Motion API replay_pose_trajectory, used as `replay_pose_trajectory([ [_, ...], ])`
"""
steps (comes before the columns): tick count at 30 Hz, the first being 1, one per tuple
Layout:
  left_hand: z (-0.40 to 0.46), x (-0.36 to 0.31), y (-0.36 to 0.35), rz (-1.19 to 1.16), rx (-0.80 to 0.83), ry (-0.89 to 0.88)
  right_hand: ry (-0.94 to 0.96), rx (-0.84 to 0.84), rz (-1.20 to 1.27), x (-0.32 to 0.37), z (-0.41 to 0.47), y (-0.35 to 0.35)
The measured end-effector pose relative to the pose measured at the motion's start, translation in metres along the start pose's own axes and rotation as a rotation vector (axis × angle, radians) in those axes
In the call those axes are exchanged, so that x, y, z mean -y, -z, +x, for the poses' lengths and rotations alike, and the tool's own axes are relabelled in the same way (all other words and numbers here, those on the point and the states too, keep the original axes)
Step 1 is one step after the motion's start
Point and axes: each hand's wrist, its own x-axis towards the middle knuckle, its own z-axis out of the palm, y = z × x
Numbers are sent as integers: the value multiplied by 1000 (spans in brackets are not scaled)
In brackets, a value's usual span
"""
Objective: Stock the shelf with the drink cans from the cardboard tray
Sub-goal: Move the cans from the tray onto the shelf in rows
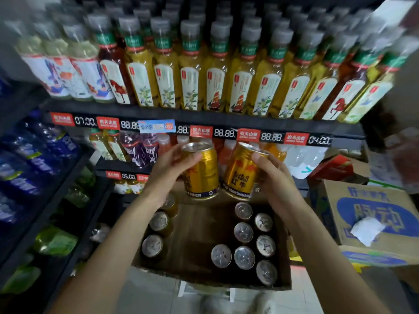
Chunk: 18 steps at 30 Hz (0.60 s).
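Gold cans with silver tops, one gripped by left hand (169,165), one (241,172) by right hand (275,175).

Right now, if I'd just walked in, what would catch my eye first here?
Two shiny gold drink cans at the centre, one gripped in the left hand, the left gold can, and one in the right hand, the right gold can. Below them sits the brown cardboard tray, still partly filled with silver-topped cans. Above runs a long row of yellow tea bottles on the dark shelf.
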Motion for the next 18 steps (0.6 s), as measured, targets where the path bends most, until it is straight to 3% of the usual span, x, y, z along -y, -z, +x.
replay_pose_trajectory([
  [7,23,-88,-54,81,3,-241,153,21,-16,88,-13,36],
  [13,49,-170,-113,290,-152,-564,249,37,-33,173,-9,86],
  [18,77,-236,-166,429,-271,-693,392,80,-157,247,-2,123],
])
